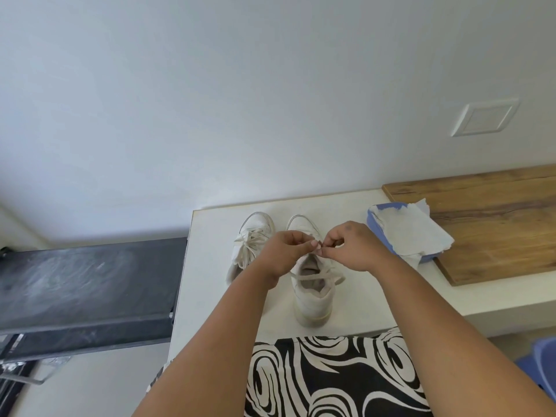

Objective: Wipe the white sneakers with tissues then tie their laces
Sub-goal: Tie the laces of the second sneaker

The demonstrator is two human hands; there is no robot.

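Sneakers sit side by side on the white counter (361, 296), and I am working on the right sneaker (311, 293). My left hand (284, 254) and my right hand (350, 248) meet just above its tongue. The fingertips (314, 243) of the left hand are curled and pinch a bit of lace (319, 276). The right hand's fingers are curled too, and they pinch the lace right next to them. The two pinches almost touch.

This shoe lies straight below my fingers. Its long side runs away from me: heel near my body, toe toward the wall. Both hands are about the same way from it, one on each side. So I think the next pull should go sideways, left hand to the left and right hand to the right, across the shoe.

A loose loop of lace lies over the open top of the shoe, so I think this bow is not done yet.

The left sneaker (251, 239) sits just beside it, partly under my left wrist. Its laces look bunched up in a bow, but I cannot tell for sure.

A blue tissue pack (379, 227) with a tissue (412, 233) on top lies near my right hand, half on a wooden board (487, 218).
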